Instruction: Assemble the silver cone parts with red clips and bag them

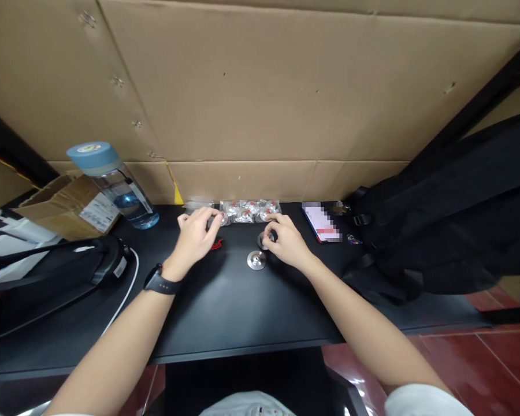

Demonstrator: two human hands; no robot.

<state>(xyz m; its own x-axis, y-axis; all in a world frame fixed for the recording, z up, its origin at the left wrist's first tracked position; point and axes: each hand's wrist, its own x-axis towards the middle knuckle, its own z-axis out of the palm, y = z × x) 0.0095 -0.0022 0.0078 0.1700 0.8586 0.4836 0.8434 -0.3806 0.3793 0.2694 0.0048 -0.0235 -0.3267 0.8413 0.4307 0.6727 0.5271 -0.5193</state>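
Note:
My right hand pinches a small round metal disc between thumb and fingertips; the fingers cover part of it. Just in front of it, a shiny silver disc with a raised centre lies flat on the black table. On the other side, my left hand hovers with its fingers loosely bent and the thumb apart, holding nothing that I can see. Beside its thumb are clear plastic packets with round metal pieces and red bits, lined up along the back. A small red item rests under that hand.
A water bottle with a blue lid and an opened cardboard box stand at the left, near a black bag and a white cable. A phone and a black backpack are at the right. Cardboard walls the back.

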